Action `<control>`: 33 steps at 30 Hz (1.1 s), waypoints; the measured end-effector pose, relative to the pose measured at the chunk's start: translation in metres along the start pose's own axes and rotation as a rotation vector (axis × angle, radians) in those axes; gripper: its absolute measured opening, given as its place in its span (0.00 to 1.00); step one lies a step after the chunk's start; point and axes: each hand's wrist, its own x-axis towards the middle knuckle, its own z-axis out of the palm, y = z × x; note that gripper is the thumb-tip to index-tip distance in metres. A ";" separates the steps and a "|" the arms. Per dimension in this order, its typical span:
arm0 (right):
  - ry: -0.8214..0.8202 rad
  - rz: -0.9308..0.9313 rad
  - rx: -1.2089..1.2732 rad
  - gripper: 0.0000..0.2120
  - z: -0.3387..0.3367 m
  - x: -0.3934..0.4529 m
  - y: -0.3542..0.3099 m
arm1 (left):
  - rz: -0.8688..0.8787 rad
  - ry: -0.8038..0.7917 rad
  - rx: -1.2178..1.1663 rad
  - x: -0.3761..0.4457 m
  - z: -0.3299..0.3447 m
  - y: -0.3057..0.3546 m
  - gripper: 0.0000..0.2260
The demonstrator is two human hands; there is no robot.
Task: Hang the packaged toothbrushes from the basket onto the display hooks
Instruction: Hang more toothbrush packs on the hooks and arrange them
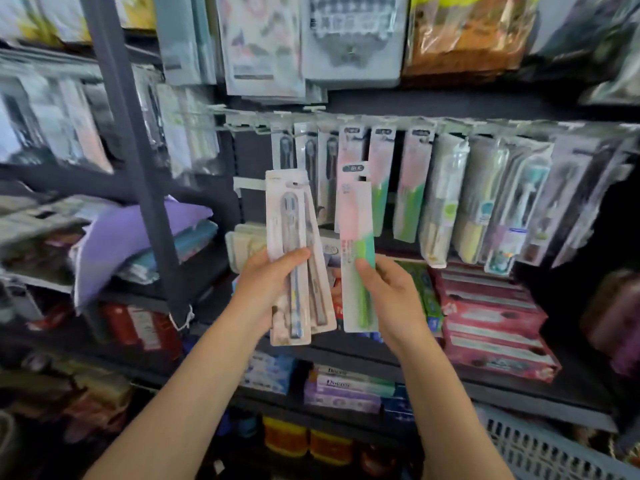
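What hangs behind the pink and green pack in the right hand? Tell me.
Behind the pink and green pack hang matching packs on the hooks. Whatever lies directly behind it is covered.

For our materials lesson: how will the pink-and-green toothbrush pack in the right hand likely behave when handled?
The pink-and-green toothbrush pack probably stays fairly stiff: it stands straight above the right hand, which grips only its lower part. Likely light, since it is thin and flat. Its surface looks smooth, so it may slip.
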 end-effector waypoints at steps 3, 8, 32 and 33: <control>0.054 -0.019 -0.048 0.10 0.002 0.037 -0.002 | 0.012 -0.001 0.009 0.039 0.003 0.005 0.09; 0.135 -0.154 -0.200 0.17 0.009 0.080 -0.002 | 0.005 -0.028 -0.051 0.079 0.005 0.006 0.12; 0.502 -0.027 -0.225 0.24 0.058 0.159 0.006 | -0.038 -0.195 -0.012 0.131 -0.016 0.010 0.10; 0.516 -0.001 -0.224 0.25 0.057 0.161 0.010 | -0.049 -0.196 -0.016 0.133 -0.016 0.008 0.09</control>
